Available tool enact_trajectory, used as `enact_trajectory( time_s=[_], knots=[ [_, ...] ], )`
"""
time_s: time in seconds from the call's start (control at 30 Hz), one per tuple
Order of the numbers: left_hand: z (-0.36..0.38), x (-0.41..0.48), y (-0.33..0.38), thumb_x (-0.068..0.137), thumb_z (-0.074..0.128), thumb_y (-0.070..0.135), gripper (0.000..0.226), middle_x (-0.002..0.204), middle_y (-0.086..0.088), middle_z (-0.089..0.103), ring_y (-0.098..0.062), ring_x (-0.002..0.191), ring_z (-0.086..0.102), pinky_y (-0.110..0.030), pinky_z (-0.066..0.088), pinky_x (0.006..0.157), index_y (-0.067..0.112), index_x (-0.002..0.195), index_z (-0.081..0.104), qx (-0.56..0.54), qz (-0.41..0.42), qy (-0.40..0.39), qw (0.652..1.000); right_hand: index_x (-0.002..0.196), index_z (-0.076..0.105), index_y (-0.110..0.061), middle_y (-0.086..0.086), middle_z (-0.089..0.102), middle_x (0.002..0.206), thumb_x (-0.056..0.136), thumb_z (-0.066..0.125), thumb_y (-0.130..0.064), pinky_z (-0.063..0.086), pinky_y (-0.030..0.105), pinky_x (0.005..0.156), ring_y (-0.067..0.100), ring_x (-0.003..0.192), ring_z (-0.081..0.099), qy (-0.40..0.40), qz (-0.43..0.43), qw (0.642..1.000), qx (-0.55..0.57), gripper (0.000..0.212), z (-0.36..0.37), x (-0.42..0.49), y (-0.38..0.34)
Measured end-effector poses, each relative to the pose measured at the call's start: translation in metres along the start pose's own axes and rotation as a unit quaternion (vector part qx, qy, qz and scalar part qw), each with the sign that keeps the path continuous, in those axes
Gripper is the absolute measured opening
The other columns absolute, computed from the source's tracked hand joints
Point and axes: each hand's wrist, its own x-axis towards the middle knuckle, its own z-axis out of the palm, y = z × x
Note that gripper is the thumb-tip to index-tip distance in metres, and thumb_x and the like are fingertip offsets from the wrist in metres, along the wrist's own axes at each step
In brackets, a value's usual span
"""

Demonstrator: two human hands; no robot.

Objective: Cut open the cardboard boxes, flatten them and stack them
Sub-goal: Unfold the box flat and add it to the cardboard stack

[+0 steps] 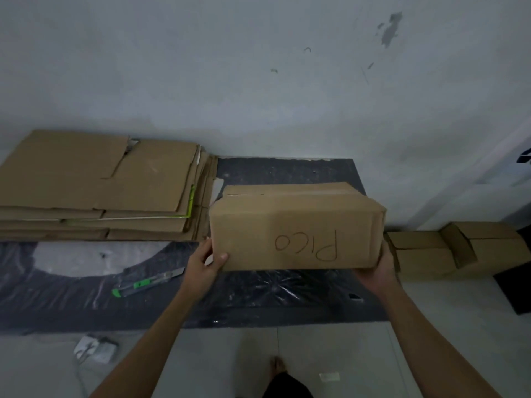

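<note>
Step in hand: bringing a still-closed box to the work area, ahead of cutting.

Left hand (205,264): thumb pressed on the near face of the box (296,231), fingers wrapped round its left end; a firm grip. Right hand (376,271): cups the lower right corner, with the thumb up along the end. Its fingers are hidden beneath, so how far they curl cannot be told.

The box sits between the two hands, over the dark mat (258,300). Whether it rests on the mat cannot be told. Handwritten lettering on the near face reads upside down.

The knife (146,282) lies on the mat, left of the left fingers and apart from them.

Beyond the left fingers, the stack of flattened cardboard (94,188) stands against the wall. Further boxes (459,251) wait just beyond the right fingers.

Judgement: the next move calls for setting the box down steady, freeing one hand and taking up the knife to slit the seam.
</note>
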Motion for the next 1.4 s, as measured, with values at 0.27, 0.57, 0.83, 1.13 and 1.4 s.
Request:
enact_trajectory(
  time_s=[0.27,0.57,0.83,1.13,1.4],
  knots=[
    [0.019,-0.005,-0.062,0.083,0.052,-0.010,0.019,0.072,-0.006,0.054,-0.033,0.080,0.054,-0.035,0.037,0.057,0.008,0.081,0.048,0.230,-0.161,0.024,0.960,0.107,0.058,-0.005,0.018,0.059,0.095,0.103,0.037,-0.014,0.043,0.038,0.065,0.029,0.081,0.055,0.171,0.018,0.910,-0.377,0.023,-0.022,0.010,0.021],
    [-0.051,0.004,-0.104,0.088,0.060,0.003,0.049,0.145,-0.015,0.040,-0.039,0.132,0.036,-0.052,0.044,0.098,0.014,0.135,0.051,0.468,-0.146,0.035,0.871,0.140,0.048,-0.019,0.006,0.032,0.154,0.089,0.059,-0.040,0.023,0.044,0.115,0.026,0.144,0.022,-0.125,-0.324,0.607,-0.715,0.056,0.047,0.021,0.060],
    [-0.076,-0.011,-0.131,0.091,0.058,0.022,0.034,0.127,-0.010,0.050,-0.031,0.119,0.045,-0.042,0.038,0.099,0.016,0.125,0.058,0.591,-0.125,0.011,0.797,0.135,0.054,-0.016,0.010,0.039,0.150,0.086,0.034,-0.051,0.030,0.055,0.109,0.038,0.141,0.027,-0.097,-0.343,0.527,-0.772,0.063,0.049,0.025,0.082],
    [-0.060,0.008,-0.004,0.092,0.061,0.016,0.010,0.084,-0.001,0.064,-0.006,0.072,0.059,-0.025,0.051,0.069,0.016,0.099,0.068,0.232,-0.037,0.177,0.956,0.130,0.056,-0.011,0.014,0.036,0.150,0.082,0.047,-0.041,0.022,0.053,0.115,0.039,0.143,0.021,-0.079,-0.277,0.582,-0.760,0.057,0.070,0.017,0.088],
    [0.031,0.064,0.074,0.094,0.061,0.018,0.018,0.078,-0.011,0.067,-0.021,0.072,0.065,-0.030,0.058,0.062,0.007,0.082,0.067,-0.148,-0.154,0.144,0.966,0.124,0.060,-0.015,-0.002,0.066,0.112,0.092,0.058,-0.031,0.047,0.019,0.082,0.009,0.100,0.060,-0.300,-0.121,0.780,-0.535,0.036,0.164,0.000,0.106]
  ],
)
